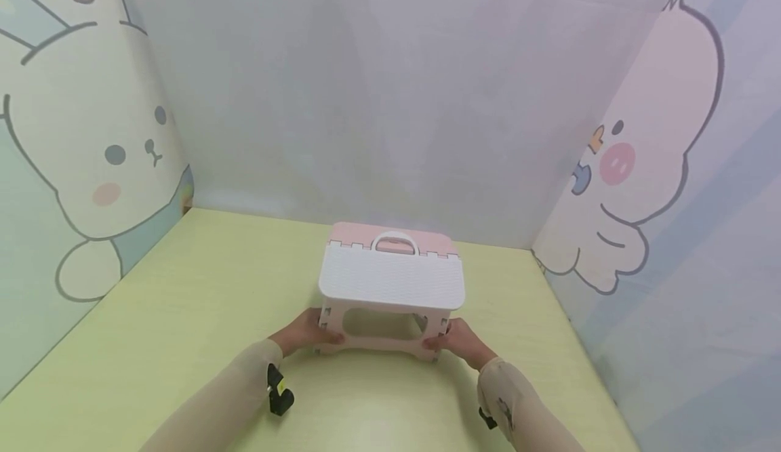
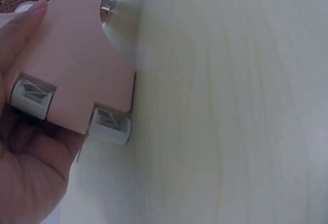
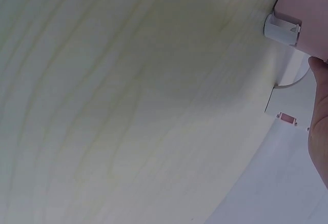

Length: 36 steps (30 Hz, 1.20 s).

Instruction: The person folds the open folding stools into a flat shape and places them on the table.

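Note:
A pink and white folding step stool (image 1: 390, 276) stands unfolded on the table, its white handle loop raised at the seam of the top. My left hand (image 1: 310, 329) grips the stool's left side near the bottom, thumb on the pink front panel and fingers behind the edge. On the opposite side, my right hand (image 1: 460, 340) holds the lower right edge in the same way. The left wrist view shows the pink leg panel (image 2: 77, 55) with white hinge knuckles beside my palm. In the right wrist view only part of the hand (image 3: 320, 116) shows, at the stool's edge.
The pale yellow wood-grain table (image 1: 244, 269) extends around the stool on all sides. A light grey curtain wall (image 1: 378, 99) rises behind it. Side panels carry a cartoon rabbit (image 1: 104, 127) on the left and a pink cartoon animal (image 1: 647, 147) on the right.

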Motion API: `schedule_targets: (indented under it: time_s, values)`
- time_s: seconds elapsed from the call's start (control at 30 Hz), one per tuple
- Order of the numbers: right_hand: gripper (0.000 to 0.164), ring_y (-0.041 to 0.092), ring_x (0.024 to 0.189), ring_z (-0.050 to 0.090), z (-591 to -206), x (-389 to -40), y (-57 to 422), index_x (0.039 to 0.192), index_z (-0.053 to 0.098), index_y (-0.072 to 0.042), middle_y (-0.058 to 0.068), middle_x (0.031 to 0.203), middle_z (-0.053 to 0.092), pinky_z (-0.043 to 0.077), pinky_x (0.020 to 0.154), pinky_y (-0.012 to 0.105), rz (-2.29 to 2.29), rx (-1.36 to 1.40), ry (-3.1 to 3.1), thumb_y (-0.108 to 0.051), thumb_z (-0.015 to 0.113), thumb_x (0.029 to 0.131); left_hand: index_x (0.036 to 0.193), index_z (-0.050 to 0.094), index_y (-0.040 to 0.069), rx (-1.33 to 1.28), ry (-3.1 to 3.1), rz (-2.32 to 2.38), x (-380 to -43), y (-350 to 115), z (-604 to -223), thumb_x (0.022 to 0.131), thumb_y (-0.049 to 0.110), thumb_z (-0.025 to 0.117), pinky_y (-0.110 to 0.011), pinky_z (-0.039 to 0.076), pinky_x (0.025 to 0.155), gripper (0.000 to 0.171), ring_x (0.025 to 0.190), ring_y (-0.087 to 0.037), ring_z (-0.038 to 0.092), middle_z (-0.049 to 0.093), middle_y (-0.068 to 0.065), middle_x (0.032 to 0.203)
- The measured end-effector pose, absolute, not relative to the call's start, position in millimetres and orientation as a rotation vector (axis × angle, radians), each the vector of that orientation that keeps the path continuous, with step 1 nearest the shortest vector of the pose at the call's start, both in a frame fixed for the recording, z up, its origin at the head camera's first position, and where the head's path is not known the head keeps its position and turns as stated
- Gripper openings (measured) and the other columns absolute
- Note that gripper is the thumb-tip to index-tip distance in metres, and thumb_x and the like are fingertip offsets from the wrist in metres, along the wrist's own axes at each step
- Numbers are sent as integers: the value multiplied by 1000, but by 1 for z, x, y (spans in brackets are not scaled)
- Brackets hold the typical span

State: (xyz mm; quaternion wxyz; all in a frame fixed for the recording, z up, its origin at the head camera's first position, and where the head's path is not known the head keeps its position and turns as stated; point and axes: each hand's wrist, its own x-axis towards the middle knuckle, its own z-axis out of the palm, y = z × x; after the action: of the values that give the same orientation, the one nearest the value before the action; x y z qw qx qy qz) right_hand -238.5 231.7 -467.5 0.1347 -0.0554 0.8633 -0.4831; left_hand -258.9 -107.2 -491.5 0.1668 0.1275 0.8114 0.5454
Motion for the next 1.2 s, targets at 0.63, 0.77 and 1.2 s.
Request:
schedule_targets:
  time_s: [0.63, 0.77, 1.2]
  values:
    - [46, 25, 101, 61, -470, -240, 232, 114, 63, 5, 16, 112, 67, 47, 88, 45, -1396, -164, 2500, -11, 78, 73, 124, 57, -3, 294, 2338, 1541, -257, -104, -491, 72, 16, 84, -57, 36, 100, 61, 113, -35, 56, 62, -17, 122]
    - [47, 26, 101, 61, -469, -239, 232, 115, 63, 5, 17, 113, 66, 47, 88, 47, -1398, -165, 2500, -10, 78, 73, 124, 57, -2, 293, 2352, 1529, -257, -104, -492, 72, 18, 84, -56, 36, 99, 61, 112, -34, 56, 62, -16, 121]
    - [48, 26, 102, 60, -468, -240, 232, 116, 62, 6, 17, 114, 66, 47, 89, 47, -1400, -178, 2487, -10, 78, 73, 123, 58, -2, 287, 2347, 1532, -258, -104, -492, 72, 16, 84, -57, 36, 100, 60, 113, -35, 56, 62, -17, 121]
